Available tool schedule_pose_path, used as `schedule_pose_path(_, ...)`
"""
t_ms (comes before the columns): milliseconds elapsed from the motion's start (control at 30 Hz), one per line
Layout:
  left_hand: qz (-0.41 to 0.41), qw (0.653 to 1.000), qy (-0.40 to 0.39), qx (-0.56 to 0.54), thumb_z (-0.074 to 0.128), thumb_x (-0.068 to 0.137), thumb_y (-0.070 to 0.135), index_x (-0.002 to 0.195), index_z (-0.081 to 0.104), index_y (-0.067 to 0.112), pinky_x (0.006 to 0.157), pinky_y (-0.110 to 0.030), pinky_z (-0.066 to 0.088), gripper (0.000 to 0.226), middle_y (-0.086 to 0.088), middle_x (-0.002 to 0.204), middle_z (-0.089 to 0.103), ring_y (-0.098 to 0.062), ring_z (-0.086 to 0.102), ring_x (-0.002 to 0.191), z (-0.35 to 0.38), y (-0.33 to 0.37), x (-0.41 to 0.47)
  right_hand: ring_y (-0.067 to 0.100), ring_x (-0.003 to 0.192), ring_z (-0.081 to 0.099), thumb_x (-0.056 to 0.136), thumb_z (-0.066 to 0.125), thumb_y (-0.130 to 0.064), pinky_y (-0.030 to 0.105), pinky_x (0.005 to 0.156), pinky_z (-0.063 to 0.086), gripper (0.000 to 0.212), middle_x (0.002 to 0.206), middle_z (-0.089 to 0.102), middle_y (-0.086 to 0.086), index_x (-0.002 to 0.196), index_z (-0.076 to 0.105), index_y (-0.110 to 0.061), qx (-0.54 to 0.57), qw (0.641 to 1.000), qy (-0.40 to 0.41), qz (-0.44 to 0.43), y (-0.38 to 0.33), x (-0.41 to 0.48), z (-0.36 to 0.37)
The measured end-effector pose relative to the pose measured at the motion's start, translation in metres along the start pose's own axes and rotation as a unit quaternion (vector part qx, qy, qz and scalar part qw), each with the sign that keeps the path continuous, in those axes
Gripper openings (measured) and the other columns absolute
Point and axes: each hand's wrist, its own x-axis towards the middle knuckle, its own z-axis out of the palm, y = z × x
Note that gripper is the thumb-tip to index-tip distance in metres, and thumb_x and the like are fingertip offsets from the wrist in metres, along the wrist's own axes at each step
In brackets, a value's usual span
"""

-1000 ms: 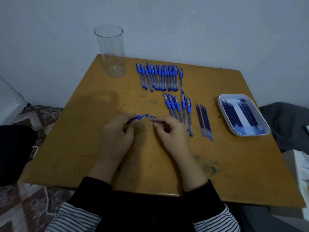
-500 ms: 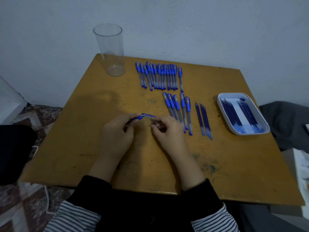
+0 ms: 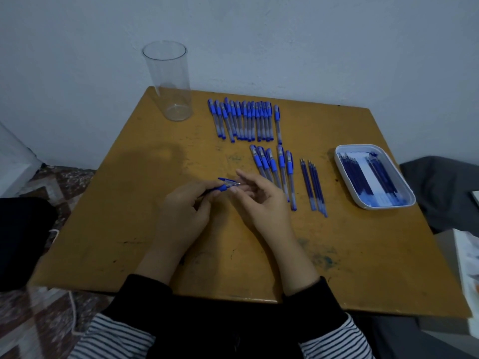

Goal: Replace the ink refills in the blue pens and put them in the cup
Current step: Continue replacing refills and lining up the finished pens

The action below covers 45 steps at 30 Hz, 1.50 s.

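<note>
My left hand (image 3: 181, 216) grips a blue pen (image 3: 223, 187) by its barrel at the table's middle, tip pointing right. My right hand (image 3: 261, 200) touches the pen's tip end with its fingertips, index finger stretched out. A small blue piece (image 3: 226, 180), seemingly the cap, lies just behind the pen. A row of several capped blue pens (image 3: 245, 120) lies at the back. A second group of several pens (image 3: 274, 167) lies right of my hands. Loose refills (image 3: 313, 187) lie beside them. A clear empty cup (image 3: 169, 81) stands at the back left corner.
A white tray (image 3: 404, 200) holding several blue refills sits near the table's right edge. The yellow table (image 3: 129, 203) stands against a white wall. A dark cloth lies off the right side and a book at the far right.
My right hand has opened its fingers and slid left along the pen tip, so both hands now sit closer together. The left hand's hold on the pen is unchanged.
</note>
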Motion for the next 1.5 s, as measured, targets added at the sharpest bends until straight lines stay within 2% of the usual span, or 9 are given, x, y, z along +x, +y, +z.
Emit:
schedule_pose_path(167,0.014,1.0,-0.014,-0.001,0.07,0.092,0.008,0.111,0.076,0.013,0.086,-0.017,0.05,0.021,0.011,0.104,0.071,-0.002,0.065,0.097,-0.001,0.0,0.0,0.007,0.081,0.066,0.089,0.071,-0.01,0.018,0.073,0.052,0.011,0.087,0.072,-0.003,0.099,0.073,-0.01,0.061,0.998,-0.003,0.012,0.0,0.003,-0.004)
schedule_pose_path(300,0.0,1.0,0.01,-0.002,0.071,0.093,0.007,0.11,0.077,0.012,0.083,-0.025,0.055,0.019,0.007,0.103,0.074,-0.005,0.067,0.096,-0.001,-0.001,0.0,0.021,0.089,0.071,0.096,0.059,-0.003,0.033,0.082,0.058,0.011,0.096,0.073,0.012,0.106,0.063,-0.004,0.176,0.983,0.037,0.026,-0.002,0.005,-0.006)
schedule_pose_path(400,0.004,1.0,0.014,-0.009,0.071,0.093,0.011,0.11,0.077,0.011,0.078,-0.021,0.054,0.018,0.005,0.101,0.074,-0.004,0.067,0.09,-0.001,0.002,0.0,0.018,0.091,0.071,0.097,0.056,0.001,0.029,0.082,0.058,0.022,0.096,0.074,0.012,0.117,0.054,-0.005,0.227,0.969,0.093,0.005,-0.006,0.005,-0.005)
schedule_pose_path(533,-0.002,1.0,0.02,-0.016,0.072,0.092,0.013,0.11,0.077,0.012,0.077,-0.017,0.053,0.019,0.005,0.1,0.075,-0.004,0.067,0.089,0.0,0.003,-0.001,0.016,0.098,0.068,0.09,0.064,0.007,0.025,0.085,0.054,0.028,0.103,0.07,0.014,0.115,0.06,-0.005,0.2,0.973,0.102,-0.044,-0.008,0.003,-0.004)
schedule_pose_path(733,0.018,0.999,0.022,-0.021,0.074,0.091,0.008,0.111,0.076,0.009,0.079,-0.021,0.056,0.02,0.003,0.102,0.075,-0.005,0.068,0.092,-0.001,0.003,-0.001,0.006,0.101,0.068,0.088,0.07,-0.001,0.017,0.086,0.052,0.026,0.104,0.073,-0.006,0.113,0.072,-0.007,0.113,0.982,0.142,-0.049,-0.006,0.004,-0.002)
schedule_pose_path(933,0.025,0.999,0.023,-0.011,0.074,0.091,0.006,0.111,0.076,0.009,0.081,-0.02,0.056,0.021,0.007,0.106,0.073,-0.002,0.067,0.095,0.001,0.004,0.001,0.017,0.091,0.072,0.09,0.068,-0.002,0.032,0.084,0.059,0.021,0.099,0.076,0.004,0.108,0.073,-0.012,0.173,0.966,0.19,-0.022,-0.003,0.005,-0.002)
schedule_pose_path(1267,-0.021,0.999,0.024,-0.017,0.072,0.092,0.009,0.111,0.076,0.014,0.081,-0.003,0.043,0.02,0.017,0.1,0.069,0.016,0.06,0.093,0.007,0.017,0.009,0.01,0.099,0.068,0.094,0.064,-0.004,0.027,0.088,0.054,0.021,0.103,0.074,-0.003,0.106,0.072,-0.02,0.252,0.933,0.257,-0.006,-0.011,0.026,-0.037)
schedule_pose_path(1400,-0.012,0.997,0.016,-0.076,0.07,0.094,0.015,0.113,0.075,0.015,0.082,-0.017,0.052,0.02,0.013,0.1,0.072,0.001,0.068,0.088,0.027,0.029,0.019,0.01,0.108,0.067,0.094,0.061,0.0,0.026,0.091,0.054,0.027,0.111,0.074,-0.003,0.111,0.071,-0.019,0.253,0.937,0.239,0.04,-0.007,0.033,-0.079)
schedule_pose_path(1500,-0.002,0.997,-0.01,-0.073,0.07,0.094,0.017,0.113,0.076,0.014,0.082,-0.005,0.045,0.02,0.012,0.101,0.07,0.013,0.062,0.089,0.048,0.041,0.027,0.008,0.114,0.064,0.094,0.058,0.003,0.02,0.087,0.051,0.033,0.114,0.073,-0.004,0.118,0.071,-0.016,0.195,0.954,0.214,0.083,0.003,0.034,-0.111)
